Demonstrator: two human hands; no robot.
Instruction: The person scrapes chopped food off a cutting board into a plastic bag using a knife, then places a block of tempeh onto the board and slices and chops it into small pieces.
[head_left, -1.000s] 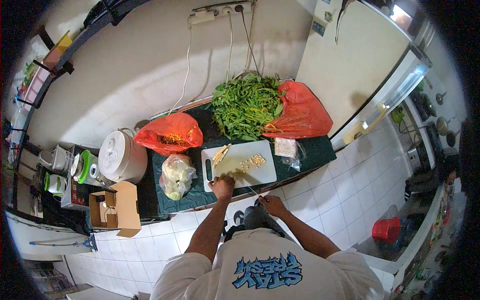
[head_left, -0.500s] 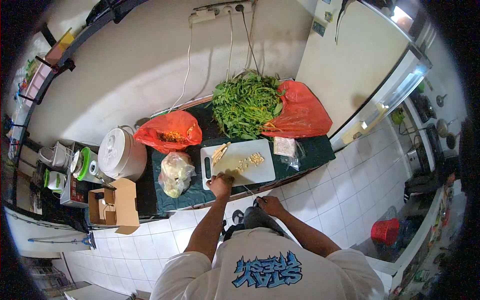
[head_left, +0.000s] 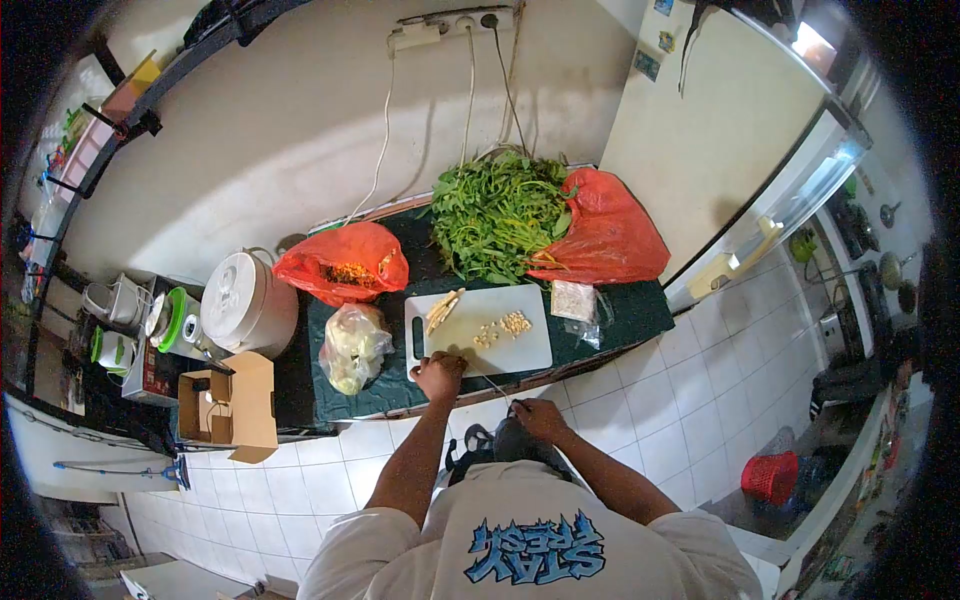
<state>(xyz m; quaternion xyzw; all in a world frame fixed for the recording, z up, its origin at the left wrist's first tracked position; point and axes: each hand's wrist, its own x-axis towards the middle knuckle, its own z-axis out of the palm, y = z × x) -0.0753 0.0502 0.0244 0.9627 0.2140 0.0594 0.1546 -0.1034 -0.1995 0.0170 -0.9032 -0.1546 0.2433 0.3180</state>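
Note:
A white cutting board with a dark handle slot lies near the counter's front edge. Pale yellowish strips rest on its upper left, and small pale chopped pieces are heaped at its right middle. My left hand is closed at the board's lower left edge; whatever its fingers press is hidden. In my right hand, in front of the counter, is a knife, its thin blade pointing up and left toward the board's front edge.
Behind the board are a leafy green pile and a red plastic bag. An open red bag and a clear bag of pale produce stand left. A wrapped pale block lies right. A cardboard box sits far left.
The view has shifted slightly. My right hand has moved a little, and the knife blade now reaches farther up and left toward my left hand, which stays at the board's edge.

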